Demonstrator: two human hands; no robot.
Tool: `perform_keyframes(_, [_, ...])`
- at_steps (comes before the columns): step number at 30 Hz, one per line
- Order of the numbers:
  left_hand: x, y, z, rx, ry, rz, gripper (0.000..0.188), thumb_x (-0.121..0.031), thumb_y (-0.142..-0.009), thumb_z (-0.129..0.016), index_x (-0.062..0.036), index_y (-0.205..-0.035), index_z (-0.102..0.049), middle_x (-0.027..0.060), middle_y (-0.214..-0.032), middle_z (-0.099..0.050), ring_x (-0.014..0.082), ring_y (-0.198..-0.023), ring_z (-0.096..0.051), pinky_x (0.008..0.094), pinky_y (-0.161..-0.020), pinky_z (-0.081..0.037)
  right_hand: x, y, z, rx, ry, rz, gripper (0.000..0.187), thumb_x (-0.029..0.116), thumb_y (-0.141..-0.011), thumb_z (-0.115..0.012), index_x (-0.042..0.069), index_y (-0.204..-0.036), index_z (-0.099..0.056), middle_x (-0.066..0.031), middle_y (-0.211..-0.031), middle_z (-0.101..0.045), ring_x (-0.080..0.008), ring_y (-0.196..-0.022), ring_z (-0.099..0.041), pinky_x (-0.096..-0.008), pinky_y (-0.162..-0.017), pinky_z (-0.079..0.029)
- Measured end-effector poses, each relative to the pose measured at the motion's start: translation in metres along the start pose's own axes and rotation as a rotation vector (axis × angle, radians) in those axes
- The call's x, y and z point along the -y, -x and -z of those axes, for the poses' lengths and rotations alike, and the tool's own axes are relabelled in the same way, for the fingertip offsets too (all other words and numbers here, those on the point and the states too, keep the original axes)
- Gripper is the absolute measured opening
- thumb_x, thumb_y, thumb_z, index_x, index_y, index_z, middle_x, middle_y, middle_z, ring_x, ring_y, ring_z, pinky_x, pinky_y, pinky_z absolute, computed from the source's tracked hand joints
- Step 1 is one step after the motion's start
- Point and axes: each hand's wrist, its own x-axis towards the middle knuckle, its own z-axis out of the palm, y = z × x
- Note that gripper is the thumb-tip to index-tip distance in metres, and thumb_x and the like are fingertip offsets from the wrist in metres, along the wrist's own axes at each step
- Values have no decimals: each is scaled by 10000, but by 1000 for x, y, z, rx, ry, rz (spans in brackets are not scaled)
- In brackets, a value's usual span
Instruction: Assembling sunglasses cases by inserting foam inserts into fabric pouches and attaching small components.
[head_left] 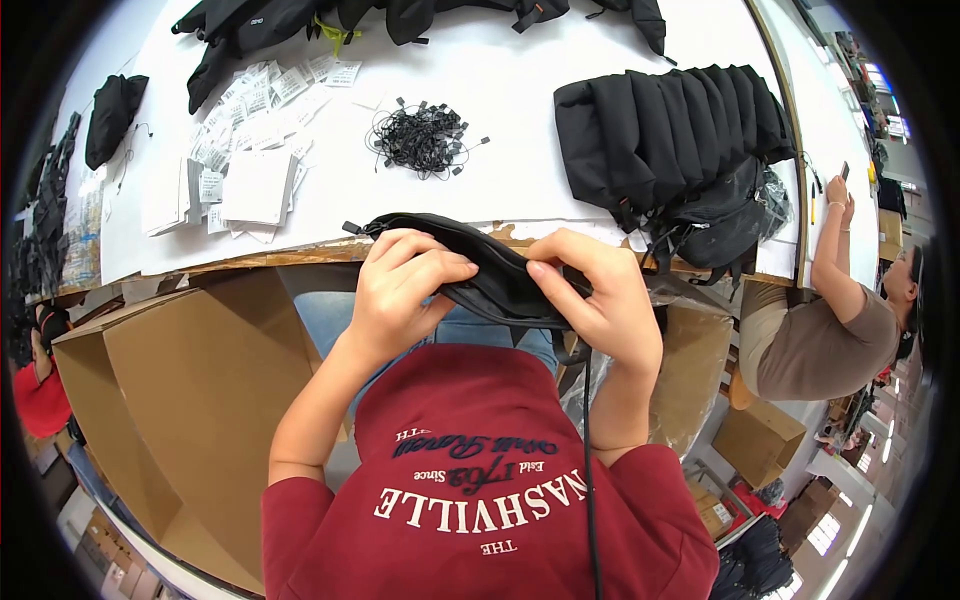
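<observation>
A small black zippered bag (505, 275) is stretched between my two hands over my lap, at the table's front edge. Its mouth gapes and the dark inside shows. On its left end my left hand (405, 290) pinches the rim near a zipper pull. The fingers of my right hand (605, 290) are closed on the opposite end of the rim. A black strap (589, 450) hangs from the bag down past my right forearm. Beyond my hands a tangled heap of black tag strings (420, 138) lies on the white table (520, 110).
Stacked white paper tags (258, 186) and loose ones lie at the left. A row of black bags (670, 135) fills the table's right; more black bags (400, 15) lie along its far side. An open cardboard box (200, 390) stands at my left. A person (830, 345) sits at the right.
</observation>
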Motion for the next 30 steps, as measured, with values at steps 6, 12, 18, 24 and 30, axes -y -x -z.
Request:
perform_keyframes(6, [-4, -2, 3, 33, 69, 133, 335, 48, -514, -691, -77, -820, -636, 6, -818, -680, 207, -791, -612, 333, -761, -452, -1, 1, -6, -3, 33, 26, 78, 102, -850, -616, 30, -877, -605, -105, -769, -597, -281, -637, -594, -336, -575, -458])
perform_keyframes(12, [-5, -1, 2, 4, 105, 191, 326, 53, -518, -694, -71, -817, -658, 9, -839, -689, 198, -795, -615, 329, -768, -446, 1, 0, -9, 12, 47, 62, 77, 106, -847, -614, 35, -877, -602, -102, -773, -591, -286, -633, -588, -346, -569, -449])
perform_keyframes(18, [-3, 2, 5, 55, 97, 126, 320, 42, -533, -698, -84, -825, -664, 0, -833, -685, 197, -796, -617, 327, -778, -447, -1, 0, -10, -11, 58, 40, 82, 106, -841, -621, 33, -877, -607, -102, -778, -610, -289, -649, -603, -344, -576, -457])
perform_keyframes(24, [-25, 0, 17, 578, 16, 243, 309, 49, -597, -627, -52, -886, -588, 61, -854, -660, 243, -830, -615, 344, -775, -451, -5, -3, -9, -188, 127, -25, 73, 96, -848, -631, 29, -875, -632, -99, -782, -643, -252, -650, -627, -312, -585, -473])
perform_keyframes(30, [-21, -4, 26, 381, -13, 246, 306, 14, -699, -659, -29, -996, -602, 124, -807, -626, 301, -767, -597, 399, -691, -458, -19, -9, -17, -193, -489, 54, 317, 171, -864, -647, 37, -1148, -602, -107, -1051, -663, -220, -1001, -621, -322, -892, -455])
